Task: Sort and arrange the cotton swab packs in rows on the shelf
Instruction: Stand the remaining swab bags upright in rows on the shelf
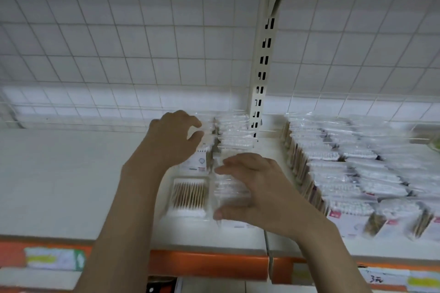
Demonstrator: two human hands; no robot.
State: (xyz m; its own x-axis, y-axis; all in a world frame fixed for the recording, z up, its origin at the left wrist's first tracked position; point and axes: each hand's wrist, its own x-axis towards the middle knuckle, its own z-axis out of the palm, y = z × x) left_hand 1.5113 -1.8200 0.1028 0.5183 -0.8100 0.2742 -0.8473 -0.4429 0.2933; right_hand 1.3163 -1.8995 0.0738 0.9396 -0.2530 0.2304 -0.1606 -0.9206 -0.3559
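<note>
1. The clear plastic cotton swab pack (229,194) sits near the front edge of the white shelf (59,185), right under the right hand (257,188). That hand pinches it: fingers curled over the far side, thumb (226,214) on the near side.
2. Just left of it, touching or nearly so, lies another clear pack with wooden-stick swabs (189,195), flat on the shelf, cotton tips toward the front edge.
3. Behind those two there's a short row of more clear swab packs (234,135) running toward the back of the shelf, next to the cream slotted upright post (260,74).
4. The left hand (175,138) is over the left side of that back row, fingers curled with a gap between thumb and forefinger. It's blurry, so I can't tell if it really grips a pack or is just touching it.
5. Further right, well apart from the hands, there's a big block of swab packs in neat rows (352,173) filling the right end of the shelf.
6. The front edge has an orange price strip (209,261) with paper labels (53,258).
7. A white wire grid panel (119,43) backs the whole thing.
</note>
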